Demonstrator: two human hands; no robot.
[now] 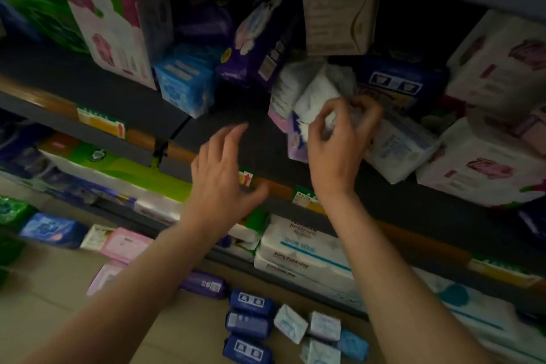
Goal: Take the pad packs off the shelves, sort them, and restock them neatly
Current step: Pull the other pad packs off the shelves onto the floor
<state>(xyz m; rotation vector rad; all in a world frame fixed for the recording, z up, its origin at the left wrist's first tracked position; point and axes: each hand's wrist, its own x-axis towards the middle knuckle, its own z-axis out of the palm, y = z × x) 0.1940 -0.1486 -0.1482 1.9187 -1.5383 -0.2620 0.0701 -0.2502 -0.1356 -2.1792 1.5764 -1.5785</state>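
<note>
i am seeing right hand (339,139) pinching white pad pack (317,97) on dark shelf (224,127), fingers curling round its near corner. left hand (220,174) hovering released, fingers spreading, over bare shelf patch left of it. light blue pack (186,83) standing far left. print on packs blurring, not readable. navy packs (248,325) lying near, on floor (44,304) below. shelf-edge tag (245,178) showing red arrow.
</note>
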